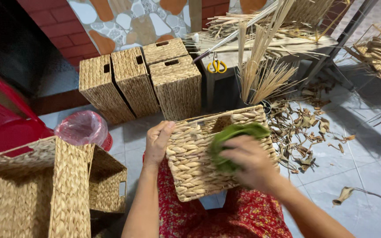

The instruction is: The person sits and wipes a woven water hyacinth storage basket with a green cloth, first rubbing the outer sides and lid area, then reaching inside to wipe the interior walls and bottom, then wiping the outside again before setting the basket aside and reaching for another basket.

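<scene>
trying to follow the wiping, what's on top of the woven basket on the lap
A green cloth lies on the woven basket, pressed by the right hand. The left hand grips the basket's left edge. The weave under the cloth and hand is hidden.

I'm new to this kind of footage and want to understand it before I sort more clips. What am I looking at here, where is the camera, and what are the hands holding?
There is no machine here: a person works with two bare hands, and the single picture comes from a camera worn on their head, looking down. The left hand grips the edge of a woven basket resting on the lap. The right hand presses a green cloth against the basket's side. More finished baskets stand on the tiled floor, and others sit at lower left. Yellow-handled scissors hang from a bench loaded with dried reeds, with dry scraps scattered below.
</scene>
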### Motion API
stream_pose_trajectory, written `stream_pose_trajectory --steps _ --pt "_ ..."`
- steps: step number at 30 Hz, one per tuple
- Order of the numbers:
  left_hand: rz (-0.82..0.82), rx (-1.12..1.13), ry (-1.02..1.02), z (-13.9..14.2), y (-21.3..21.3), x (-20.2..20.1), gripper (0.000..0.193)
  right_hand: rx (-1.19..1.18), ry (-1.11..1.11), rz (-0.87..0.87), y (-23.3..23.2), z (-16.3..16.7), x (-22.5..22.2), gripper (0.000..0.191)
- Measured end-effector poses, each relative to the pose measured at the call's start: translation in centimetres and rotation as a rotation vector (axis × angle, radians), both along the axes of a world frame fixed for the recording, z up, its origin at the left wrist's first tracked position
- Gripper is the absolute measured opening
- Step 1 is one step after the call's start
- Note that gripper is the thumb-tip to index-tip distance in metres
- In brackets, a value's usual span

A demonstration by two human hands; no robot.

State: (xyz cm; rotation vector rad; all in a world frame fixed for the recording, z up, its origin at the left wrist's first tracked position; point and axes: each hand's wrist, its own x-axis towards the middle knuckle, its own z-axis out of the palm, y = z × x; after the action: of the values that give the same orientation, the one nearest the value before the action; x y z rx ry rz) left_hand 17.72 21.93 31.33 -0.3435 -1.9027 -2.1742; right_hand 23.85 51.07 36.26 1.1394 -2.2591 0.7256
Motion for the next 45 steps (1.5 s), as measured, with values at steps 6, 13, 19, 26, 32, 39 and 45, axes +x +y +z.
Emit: stream_pose_trajectory --steps 6,13,19,26,32,39,45 --pt "0.038 -0.007 0.041 -0.5 0.4 0.2 0.037 -0.057 -0.081 -0.311 5.2 -0.4 1.3 0.048" --pt "0.068 0.039 0.000 0.3 0.5 0.5 0.036 -0.016 -0.143 0.209 -5.6 0.4 4.1 0.039" --pt "0.011 0.176 -0.111 0.5 0.4 0.5 0.033 0.117 -0.176 0.426 -8.6 1.4 4.2 0.041" --pt "0.024 0.033 0.010 -0.5 0.1 0.0 0.034 0.205 -0.090 0.065 2.4 0.1 2.0 0.047" --pt "0.033 0.081 0.004 -0.5 1.0 0.0 0.034 0.004 -0.117 -0.234 5.9 -0.6 2.7 0.046" --pt "0.061 0.140 -0.069 1.2 1.3 1.4 0.032 0.019 -0.186 0.255 -6.2 0.0 4.4 0.043" --pt "0.010 0.236 -0.168 1.8 1.0 1.3 0.029 0.018 -0.108 0.374 -9.2 0.7 3.2 0.042"
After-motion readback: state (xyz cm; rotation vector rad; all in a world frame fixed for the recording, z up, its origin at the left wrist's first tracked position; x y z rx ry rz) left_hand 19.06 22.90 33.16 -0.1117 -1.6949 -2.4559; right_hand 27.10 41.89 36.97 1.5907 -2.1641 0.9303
